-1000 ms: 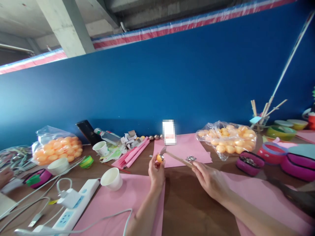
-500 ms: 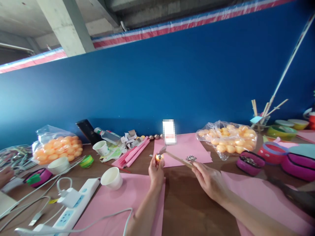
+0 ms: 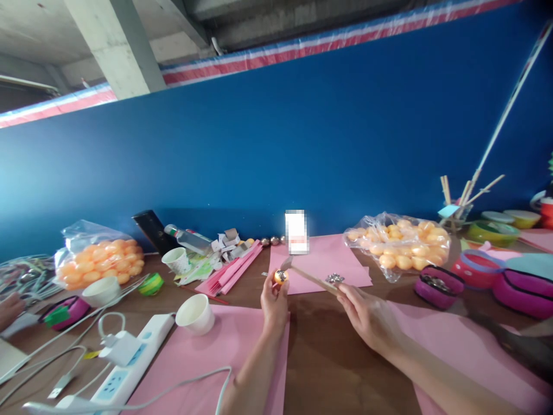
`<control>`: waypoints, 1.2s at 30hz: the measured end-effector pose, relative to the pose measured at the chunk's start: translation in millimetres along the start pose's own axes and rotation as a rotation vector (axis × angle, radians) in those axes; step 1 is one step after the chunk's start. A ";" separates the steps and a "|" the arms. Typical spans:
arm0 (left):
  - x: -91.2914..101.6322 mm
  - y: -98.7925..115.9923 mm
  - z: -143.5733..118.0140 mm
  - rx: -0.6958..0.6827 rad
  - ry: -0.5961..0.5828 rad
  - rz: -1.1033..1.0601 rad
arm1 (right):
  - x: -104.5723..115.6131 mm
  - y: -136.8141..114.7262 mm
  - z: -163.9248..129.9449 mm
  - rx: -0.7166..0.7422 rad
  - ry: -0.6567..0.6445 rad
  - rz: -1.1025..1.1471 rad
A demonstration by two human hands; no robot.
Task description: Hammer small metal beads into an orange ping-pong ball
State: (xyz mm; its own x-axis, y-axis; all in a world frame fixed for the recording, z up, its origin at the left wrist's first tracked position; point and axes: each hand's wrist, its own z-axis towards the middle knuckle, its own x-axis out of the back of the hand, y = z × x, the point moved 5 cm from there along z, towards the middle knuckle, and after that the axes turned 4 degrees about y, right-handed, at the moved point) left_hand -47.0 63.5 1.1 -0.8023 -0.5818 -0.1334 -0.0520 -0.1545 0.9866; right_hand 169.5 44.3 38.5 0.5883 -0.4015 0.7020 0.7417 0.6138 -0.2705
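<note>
My left hand [image 3: 274,300] pinches an orange table tennis ball [image 3: 281,279] between thumb and fingertips. A patch of small dark and silvery pieces sits on the ball's upper side. In my right hand [image 3: 367,317] is a palette knife [image 3: 317,280] with a slim wooden handle, held near the handle's end. Its thin metal blade points left, close above the ball; whether it touches I cannot tell. Just beyond my right fingertips, a small pile of shiny silver pieces [image 3: 334,278] lies on a pink sheet [image 3: 322,259].
Bags of orange balls stand left [image 3: 103,262] and right [image 3: 400,242]. A white paper cup [image 3: 195,314], a power strip [image 3: 129,369] and loose cables lie at left. At right is a purple pouch [image 3: 439,287] of metal pieces. Another person's hand [image 3: 11,308] shows at the left edge.
The ball has turned slightly in my left fingers, so its silvery patch sits higher. The palette knife and both hands stay almost where they were.
</note>
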 end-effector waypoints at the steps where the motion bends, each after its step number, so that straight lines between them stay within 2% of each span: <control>1: -0.1 0.7 0.0 -0.016 -0.006 0.001 | -0.3 -0.3 0.2 0.005 -0.003 -0.004; 14: -2.0 0.9 -0.9 -0.084 -0.027 0.000 | -3.0 3.8 -1.4 -0.014 -0.023 -0.007; 17: -0.5 -1.6 0.5 -0.076 -0.001 0.007 | -1.9 4.0 -1.4 -0.022 0.001 0.010; 23: 0.1 0.6 -0.1 -0.019 -0.015 0.023 | -5.8 2.0 -2.0 -0.013 -0.077 -0.014; 27: -0.1 4.6 -2.1 0.015 0.003 0.019 | -1.0 2.0 -1.3 -0.015 -0.009 0.000; 32: -0.5 4.9 -1.3 -0.044 -0.032 0.068 | -2.4 2.0 -1.1 -0.007 -0.045 -0.007; 36: 1.6 0.1 1.3 -0.025 -0.036 0.064 | -3.3 0.6 -0.4 0.006 -0.061 -0.007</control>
State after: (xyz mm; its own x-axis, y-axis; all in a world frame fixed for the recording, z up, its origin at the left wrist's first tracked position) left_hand -49.1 63.5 1.1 -0.8245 -0.5620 -0.0660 0.0145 -0.1376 0.9904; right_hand 168.2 45.7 35.7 0.5618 -0.3639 0.7429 0.7440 0.6149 -0.2615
